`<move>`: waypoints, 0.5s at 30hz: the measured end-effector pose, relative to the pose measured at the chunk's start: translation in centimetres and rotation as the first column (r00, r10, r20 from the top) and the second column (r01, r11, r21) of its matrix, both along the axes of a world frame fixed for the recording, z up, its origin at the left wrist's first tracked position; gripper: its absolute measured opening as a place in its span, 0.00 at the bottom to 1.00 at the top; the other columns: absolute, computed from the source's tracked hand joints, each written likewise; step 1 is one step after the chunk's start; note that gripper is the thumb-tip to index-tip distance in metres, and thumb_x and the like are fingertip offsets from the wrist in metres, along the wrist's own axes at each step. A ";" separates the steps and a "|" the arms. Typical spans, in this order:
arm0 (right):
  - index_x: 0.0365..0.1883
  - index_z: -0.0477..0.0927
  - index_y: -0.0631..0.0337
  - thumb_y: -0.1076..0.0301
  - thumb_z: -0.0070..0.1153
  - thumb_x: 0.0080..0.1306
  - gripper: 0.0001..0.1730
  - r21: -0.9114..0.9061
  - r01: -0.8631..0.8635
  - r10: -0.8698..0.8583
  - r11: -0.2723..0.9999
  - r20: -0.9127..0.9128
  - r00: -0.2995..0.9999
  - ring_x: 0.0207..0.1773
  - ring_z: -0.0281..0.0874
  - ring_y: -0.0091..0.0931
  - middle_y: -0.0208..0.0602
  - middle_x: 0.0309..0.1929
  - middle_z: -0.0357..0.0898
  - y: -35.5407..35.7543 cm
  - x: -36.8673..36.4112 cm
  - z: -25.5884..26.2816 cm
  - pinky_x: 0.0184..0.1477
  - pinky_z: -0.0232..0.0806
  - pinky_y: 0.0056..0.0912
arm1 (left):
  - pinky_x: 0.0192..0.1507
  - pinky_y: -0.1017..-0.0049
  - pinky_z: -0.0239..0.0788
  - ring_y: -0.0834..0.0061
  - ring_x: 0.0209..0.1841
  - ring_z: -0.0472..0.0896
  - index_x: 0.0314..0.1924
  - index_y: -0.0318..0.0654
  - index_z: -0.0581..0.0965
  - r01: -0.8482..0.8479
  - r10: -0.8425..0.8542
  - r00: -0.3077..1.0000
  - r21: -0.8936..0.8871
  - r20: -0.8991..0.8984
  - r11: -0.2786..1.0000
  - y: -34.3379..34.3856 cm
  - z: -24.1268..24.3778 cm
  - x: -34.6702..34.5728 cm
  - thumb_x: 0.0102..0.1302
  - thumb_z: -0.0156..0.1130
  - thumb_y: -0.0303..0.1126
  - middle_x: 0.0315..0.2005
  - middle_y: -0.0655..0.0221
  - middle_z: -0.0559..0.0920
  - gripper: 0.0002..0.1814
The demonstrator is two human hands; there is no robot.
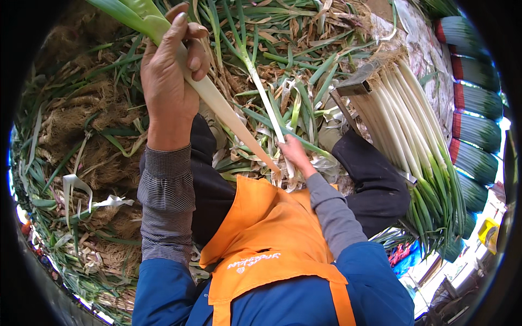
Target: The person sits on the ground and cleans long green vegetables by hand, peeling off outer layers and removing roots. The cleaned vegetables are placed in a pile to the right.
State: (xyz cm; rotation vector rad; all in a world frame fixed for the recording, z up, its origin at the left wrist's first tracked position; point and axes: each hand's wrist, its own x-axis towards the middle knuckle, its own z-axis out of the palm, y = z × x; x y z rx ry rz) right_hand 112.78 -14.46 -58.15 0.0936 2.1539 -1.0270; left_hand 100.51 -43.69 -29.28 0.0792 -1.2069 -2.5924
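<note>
My left hand (pixel 173 73) is raised at the upper left, its fingers curled around the upper part of a thick leek (pixel 228 110). The leek slants down to the right, its root end near the orange apron (pixel 273 232) and its green top cut off by the picture's edge. Lower and to the right, my right hand (pixel 295 153) grips a thinner leek (pixel 263 91) close to its roots, with its green leaves pointing away from me. The two root ends lie close together above the apron. Part of my right hand's fingers is hidden.
On the right, a metal frame (pixel 355 86) holds a stack of leeks (pixel 401 118), roots away from me. Beyond it stand several bundles (pixel 475 100) with red bands. Leaf scraps (pixel 285 57) cover the ground; a root-covered pile (pixel 94 130) lies left. My knees flank the scraps.
</note>
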 end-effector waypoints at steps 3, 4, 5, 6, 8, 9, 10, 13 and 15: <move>0.60 0.68 0.72 0.67 0.52 0.73 0.23 -0.432 0.494 -0.238 0.755 0.521 0.820 0.14 0.67 0.16 0.31 0.25 0.75 -0.2 -3.8 8.8 0.14 0.58 0.18 | 0.18 0.81 0.63 0.86 0.19 0.72 0.56 0.34 0.76 0.004 0.005 0.990 -0.063 0.141 0.998 0.3 -1.2 -0.5 0.74 0.59 0.34 0.34 0.64 0.83 0.15; 0.63 0.65 0.74 0.67 0.51 0.73 0.25 -0.447 0.495 -0.214 0.745 0.543 0.812 0.14 0.67 0.16 0.30 0.25 0.74 -0.3 -5.1 13.3 0.14 0.58 0.18 | 0.18 0.81 0.64 0.86 0.20 0.73 0.54 0.36 0.77 -0.036 0.060 0.975 -0.115 0.214 0.993 0.6 -1.6 -0.4 0.73 0.61 0.36 0.33 0.65 0.83 0.15; 0.66 0.62 0.75 0.68 0.50 0.74 0.28 -0.463 0.499 -0.195 0.732 0.560 0.806 0.14 0.66 0.16 0.30 0.24 0.73 -0.1 -5.9 17.9 0.14 0.57 0.18 | 0.18 0.81 0.64 0.86 0.20 0.73 0.53 0.36 0.77 -0.076 0.115 0.946 -0.139 0.302 0.987 1.1 -2.3 -0.8 0.72 0.61 0.34 0.33 0.66 0.83 0.14; 0.69 0.60 0.75 0.68 0.49 0.74 0.30 -0.490 0.453 -0.178 0.744 0.509 0.842 0.14 0.65 0.17 0.29 0.24 0.72 0.3 -6.1 21.5 0.13 0.57 0.19 | 0.20 0.81 0.66 0.85 0.21 0.73 0.53 0.37 0.78 -0.110 0.179 0.906 -0.195 0.383 0.975 1.8 -2.6 -1.0 0.70 0.63 0.33 0.34 0.66 0.83 0.14; 0.67 0.61 0.73 0.67 0.49 0.74 0.27 -0.574 0.353 -0.094 0.739 0.432 0.897 0.15 0.66 0.15 0.28 0.25 0.72 1.7 -6.1 26.8 0.15 0.60 0.18 | 0.25 0.79 0.70 0.81 0.26 0.74 0.53 0.39 0.78 -0.116 0.205 0.851 -0.207 0.484 0.971 2.2 -5.4 -1.4 0.68 0.65 0.32 0.39 0.66 0.81 0.15; 0.66 0.62 0.73 0.67 0.51 0.74 0.27 -0.586 0.326 -0.089 0.741 0.397 0.914 0.16 0.67 0.15 0.28 0.25 0.72 2.6 -5.6 29.5 0.16 0.60 0.17 | 0.26 0.79 0.70 0.80 0.28 0.75 0.54 0.39 0.78 -0.114 0.214 0.820 -0.216 0.530 0.970 2.9 -6.2 -1.4 0.68 0.64 0.31 0.42 0.65 0.80 0.16; 0.66 0.63 0.72 0.67 0.51 0.74 0.27 -0.591 0.294 -0.084 0.751 0.356 0.931 0.16 0.67 0.15 0.28 0.26 0.73 3.3 -5.1 31.6 0.16 0.60 0.17 | 0.27 0.77 0.71 0.77 0.32 0.78 0.56 0.40 0.77 -0.145 0.280 0.780 -0.274 0.559 0.951 3.3 -7.1 -1.3 0.69 0.63 0.32 0.43 0.66 0.79 0.17; 0.65 0.63 0.72 0.68 0.52 0.74 0.26 -0.581 0.224 -0.072 0.782 0.274 0.959 0.16 0.68 0.15 0.29 0.26 0.74 5.4 -2.1 36.8 0.16 0.61 0.17 | 0.35 0.68 0.76 0.67 0.38 0.83 0.61 0.33 0.67 -0.150 0.241 0.670 -0.190 0.702 0.970 3.7 -10.9 -1.4 0.71 0.61 0.35 0.47 0.57 0.76 0.24; 0.66 0.63 0.71 0.69 0.51 0.74 0.26 -0.567 0.214 -0.063 0.795 0.274 0.960 0.16 0.68 0.16 0.30 0.26 0.75 6.8 0.1 38.9 0.17 0.62 0.17 | 0.31 0.70 0.79 0.67 0.35 0.82 0.54 0.29 0.69 -0.054 0.140 0.654 -0.139 0.744 0.989 5.7 -11.6 -0.5 0.71 0.61 0.37 0.44 0.51 0.76 0.20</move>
